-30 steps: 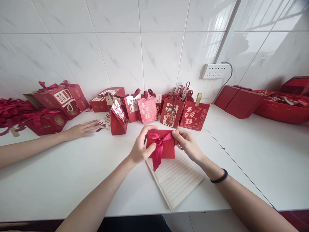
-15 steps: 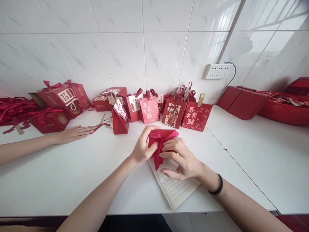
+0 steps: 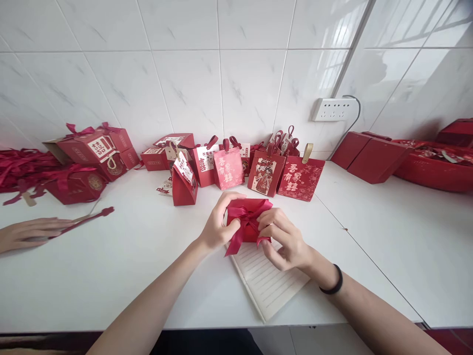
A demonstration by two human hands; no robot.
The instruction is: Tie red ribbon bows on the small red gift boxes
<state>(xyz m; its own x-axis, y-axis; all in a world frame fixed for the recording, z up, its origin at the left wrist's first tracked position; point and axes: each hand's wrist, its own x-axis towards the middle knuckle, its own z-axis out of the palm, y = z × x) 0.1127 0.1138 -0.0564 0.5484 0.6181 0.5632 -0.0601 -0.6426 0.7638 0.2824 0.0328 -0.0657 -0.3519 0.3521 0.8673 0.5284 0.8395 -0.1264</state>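
Observation:
A small red gift box point(image 3: 252, 231) stands on an open lined notebook point(image 3: 271, 286). A dark pink ribbon point(image 3: 242, 219) is tied in a bow on it. My left hand point(image 3: 218, 224) wraps round the box's left side, its thumb pressing near the knot. At the right, my right hand point(image 3: 286, 239) pinches one end of the ribbon between thumb and fingers, close to the box. A black band circles my right wrist. The far side of the box is hidden.
Finished-looking red gift boxes point(image 3: 229, 170) line the wall. Left are more boxes point(image 3: 99, 148) and a heap of ribbons point(image 3: 22, 170). Another person's hand point(image 3: 35, 231) rests on flat red card point(image 3: 83, 222). A red basin point(image 3: 436, 170) and power strip point(image 3: 334, 109) are right.
My right hand has moved slightly right and now pinches a ribbon end; the other ribbon tail has swung left. The other person's hand has slid left with the red card.

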